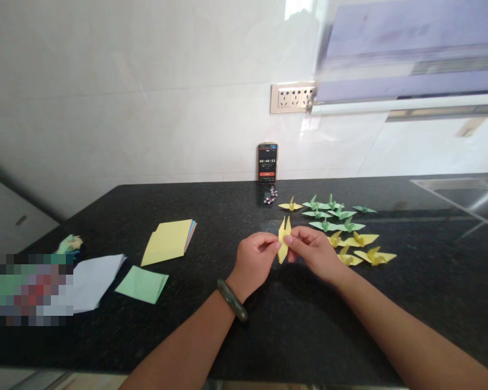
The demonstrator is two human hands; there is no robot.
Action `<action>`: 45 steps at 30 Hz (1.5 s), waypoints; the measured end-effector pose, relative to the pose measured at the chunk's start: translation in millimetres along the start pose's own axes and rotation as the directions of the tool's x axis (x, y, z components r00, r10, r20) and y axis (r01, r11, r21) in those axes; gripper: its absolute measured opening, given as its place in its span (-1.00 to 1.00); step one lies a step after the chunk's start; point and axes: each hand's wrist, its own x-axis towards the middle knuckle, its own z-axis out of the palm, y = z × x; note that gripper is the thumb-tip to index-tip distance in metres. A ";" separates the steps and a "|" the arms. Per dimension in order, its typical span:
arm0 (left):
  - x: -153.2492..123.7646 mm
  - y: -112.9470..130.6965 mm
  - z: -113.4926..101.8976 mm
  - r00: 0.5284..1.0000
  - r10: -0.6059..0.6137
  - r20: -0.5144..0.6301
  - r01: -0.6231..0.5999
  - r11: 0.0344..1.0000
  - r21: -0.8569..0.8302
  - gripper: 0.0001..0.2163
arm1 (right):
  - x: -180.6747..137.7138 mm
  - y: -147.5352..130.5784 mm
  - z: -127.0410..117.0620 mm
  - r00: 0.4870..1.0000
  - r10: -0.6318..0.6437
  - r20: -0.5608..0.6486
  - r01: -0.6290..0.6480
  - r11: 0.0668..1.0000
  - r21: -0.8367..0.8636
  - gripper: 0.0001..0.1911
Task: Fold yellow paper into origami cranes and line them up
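A partly folded yellow paper shape (pixel 284 241) stands upright between my two hands above the black countertop (pixel 211 216). My left hand (pixel 252 262) pinches its left side with closed fingers; a dark green bangle (pixel 232 299) sits on that wrist. My right hand (pixel 315 251) pinches its right side, fingers curled. Just right of my hands lie several finished paper cranes, green ones (pixel 331 214) farther back and yellow ones (pixel 361 250) nearer.
A stack of coloured paper sheets (pixel 168 241), a green sheet (pixel 142 284) and a white sheet (pixel 95 279) lie at the left. A phone (pixel 267 162) showing a timer leans on the wall, beads (pixel 270 196) before it. A sink (pixel 467 197) is at the right.
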 end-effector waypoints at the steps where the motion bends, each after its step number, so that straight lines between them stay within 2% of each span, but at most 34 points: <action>1: 0.7 -0.6 0.0 0.999 -0.036 -0.002 0.036 0.998 -0.049 -0.90 | 0.0 0.1 -0.7 1.000 -0.011 0.016 0.011 1.000 -0.005 -0.71; 3: 1.9 -1.1 0.4 0.995 -0.103 0.014 0.104 0.977 -0.186 -0.89 | 0.0 -0.1 -2.0 0.999 -0.024 0.045 0.024 1.000 -0.009 -0.71; 6: 2.7 0.3 1.2 0.980 -0.189 0.055 0.196 0.915 -0.353 -0.76 | 0.1 -0.2 -2.9 0.997 -0.023 0.069 0.025 0.999 -0.034 -0.72; 9: 2.3 3.3 1.9 0.955 -0.266 0.130 0.296 0.867 -0.401 -0.83 | 0.1 0.9 -3.4 0.999 -0.025 0.038 0.028 0.995 -0.095 -0.73; 12: 1.3 5.0 2.3 0.933 -0.281 0.226 0.355 0.825 -0.439 -0.84 | -0.1 2.2 -3.7 0.999 -0.031 -0.021 0.027 0.984 -0.176 -0.74; 23: 1.7 3.1 1.7 0.939 -0.304 0.164 0.343 0.875 -0.341 -0.78 | -1.5 -3.2 1.4 0.998 0.020 -0.063 -0.032 0.978 -0.206 -0.73; 31: 4.0 1.1 0.7 0.905 -0.400 0.143 0.422 0.811 -0.406 -0.77 | 0.0 -1.1 -1.3 0.996 0.050 0.079 -0.048 0.998 -0.027 -0.71; 36: 4.0 -0.1 0.7 0.903 -0.413 0.121 0.420 0.785 -0.456 -0.79 | -1.1 -1.4 -0.5 0.988 0.049 0.143 -0.046 0.999 -0.030 -0.74; 39: 3.7 -0.2 1.0 0.910 -0.388 0.148 0.411 0.786 -0.461 -0.80 | -1.5 -2.7 -0.6 0.993 0.049 0.108 -0.038 0.994 -0.107 -0.73; 43: 2.6 1.2 2.0 0.904 -0.336 0.265 0.424 0.784 -0.453 -0.79 | -1.0 -1.8 -3.1 0.995 0.062 0.083 -0.048 0.985 -0.165 -0.74; 45: 2.4 1.7 2.0 0.904 -0.347 0.251 0.424 0.804 -0.417 -0.78 | -0.7 -1.1 -4.1 0.992 0.085 0.089 -0.068 0.981 -0.182 -0.75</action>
